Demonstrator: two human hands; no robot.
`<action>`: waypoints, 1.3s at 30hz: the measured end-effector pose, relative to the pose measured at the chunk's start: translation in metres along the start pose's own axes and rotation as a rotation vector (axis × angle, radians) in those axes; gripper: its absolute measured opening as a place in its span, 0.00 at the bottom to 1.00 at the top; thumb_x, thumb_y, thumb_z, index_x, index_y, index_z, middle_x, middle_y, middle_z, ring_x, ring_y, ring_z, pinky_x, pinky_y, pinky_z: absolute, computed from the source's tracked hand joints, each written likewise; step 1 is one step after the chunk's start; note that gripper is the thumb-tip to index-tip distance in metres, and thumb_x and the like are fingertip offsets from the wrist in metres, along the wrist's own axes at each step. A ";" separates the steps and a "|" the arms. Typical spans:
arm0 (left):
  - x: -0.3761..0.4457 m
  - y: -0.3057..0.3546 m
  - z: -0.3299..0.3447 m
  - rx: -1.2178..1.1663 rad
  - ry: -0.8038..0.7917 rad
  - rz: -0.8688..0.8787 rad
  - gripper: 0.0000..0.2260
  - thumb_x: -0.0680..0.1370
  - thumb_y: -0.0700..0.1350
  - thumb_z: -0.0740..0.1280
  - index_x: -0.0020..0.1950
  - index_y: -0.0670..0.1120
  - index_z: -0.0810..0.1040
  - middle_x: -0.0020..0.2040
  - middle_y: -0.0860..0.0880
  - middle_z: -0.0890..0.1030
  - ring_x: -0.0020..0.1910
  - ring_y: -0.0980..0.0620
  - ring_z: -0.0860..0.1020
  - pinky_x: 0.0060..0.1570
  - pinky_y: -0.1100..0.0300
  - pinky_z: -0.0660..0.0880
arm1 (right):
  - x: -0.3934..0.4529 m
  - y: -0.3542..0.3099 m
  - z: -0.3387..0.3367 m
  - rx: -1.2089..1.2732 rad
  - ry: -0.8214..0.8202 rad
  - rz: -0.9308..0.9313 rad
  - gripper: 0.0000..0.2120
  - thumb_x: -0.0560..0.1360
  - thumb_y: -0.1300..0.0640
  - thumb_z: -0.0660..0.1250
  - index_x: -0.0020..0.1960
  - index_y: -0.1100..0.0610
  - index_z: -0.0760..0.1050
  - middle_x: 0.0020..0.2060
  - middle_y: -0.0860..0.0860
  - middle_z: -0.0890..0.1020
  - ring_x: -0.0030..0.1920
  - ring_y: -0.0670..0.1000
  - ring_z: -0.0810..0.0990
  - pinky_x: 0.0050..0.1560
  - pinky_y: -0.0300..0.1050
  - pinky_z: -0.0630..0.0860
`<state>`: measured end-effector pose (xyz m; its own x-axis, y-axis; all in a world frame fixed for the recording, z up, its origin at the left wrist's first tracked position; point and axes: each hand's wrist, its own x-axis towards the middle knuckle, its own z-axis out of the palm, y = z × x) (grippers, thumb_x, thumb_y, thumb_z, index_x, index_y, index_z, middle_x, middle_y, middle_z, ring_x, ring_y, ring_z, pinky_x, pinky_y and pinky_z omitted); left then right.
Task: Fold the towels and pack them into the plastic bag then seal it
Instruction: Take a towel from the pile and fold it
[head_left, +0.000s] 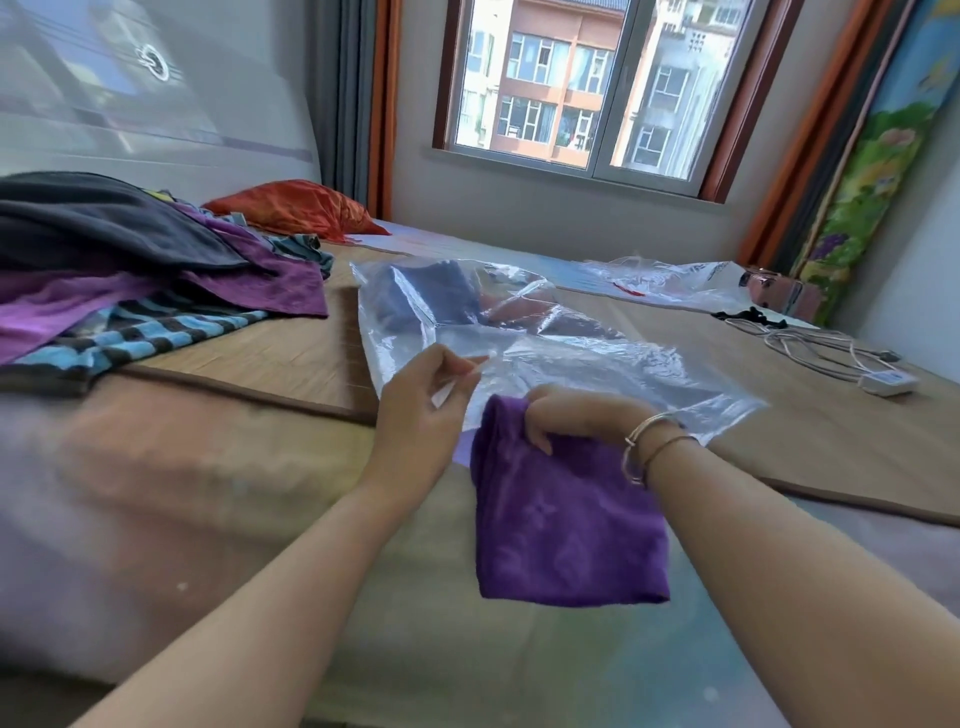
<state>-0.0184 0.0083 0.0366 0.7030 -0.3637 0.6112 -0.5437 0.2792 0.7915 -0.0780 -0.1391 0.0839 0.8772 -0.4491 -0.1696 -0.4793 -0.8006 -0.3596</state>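
Head view: the right hand (563, 415) grasps the top edge of a folded purple terry towel (566, 519) at the mouth of a clear crinkled plastic bag (519, 343) lying on the bed, while the left hand (421, 410) pinches the bag's near rim. A folded blue towel (426, 296) already lies inside. A heap of unfolded purple, striped and dark towels (130, 280) waits at left; judged roughly early-to-middle stage, sealing not yet done.

An orange pillow (296, 208), white charger cable (810, 348) and window (566, 83) show.

A folded purple towel (566, 525) hangs at the mouth of the clear plastic bag (545, 348) lying on the bed.
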 end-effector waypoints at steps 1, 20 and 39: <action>-0.001 0.002 -0.004 0.015 0.004 0.004 0.06 0.77 0.40 0.69 0.42 0.39 0.76 0.45 0.49 0.84 0.50 0.60 0.81 0.53 0.68 0.74 | 0.000 -0.004 -0.004 0.059 -0.058 0.037 0.08 0.61 0.68 0.62 0.40 0.61 0.72 0.34 0.53 0.74 0.35 0.54 0.72 0.31 0.38 0.65; -0.007 -0.010 -0.032 0.599 -0.334 -0.422 0.31 0.68 0.31 0.62 0.70 0.49 0.67 0.73 0.48 0.60 0.69 0.45 0.65 0.63 0.58 0.70 | 0.041 -0.008 -0.009 -0.150 0.374 -0.119 0.08 0.70 0.61 0.60 0.47 0.58 0.76 0.47 0.55 0.79 0.49 0.56 0.77 0.49 0.44 0.72; 0.035 -0.032 -0.058 0.058 0.150 -0.760 0.14 0.75 0.42 0.72 0.54 0.37 0.72 0.50 0.40 0.78 0.35 0.50 0.75 0.21 0.63 0.73 | 0.063 -0.032 0.035 -0.801 0.598 -0.203 0.15 0.83 0.58 0.51 0.65 0.52 0.71 0.59 0.52 0.79 0.59 0.57 0.78 0.47 0.47 0.69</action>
<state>0.0508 0.0380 0.0328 0.9447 -0.3114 -0.1027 0.0924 -0.0478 0.9946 -0.0065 -0.1275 0.0532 0.8925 -0.2241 0.3915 -0.3918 -0.8152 0.4265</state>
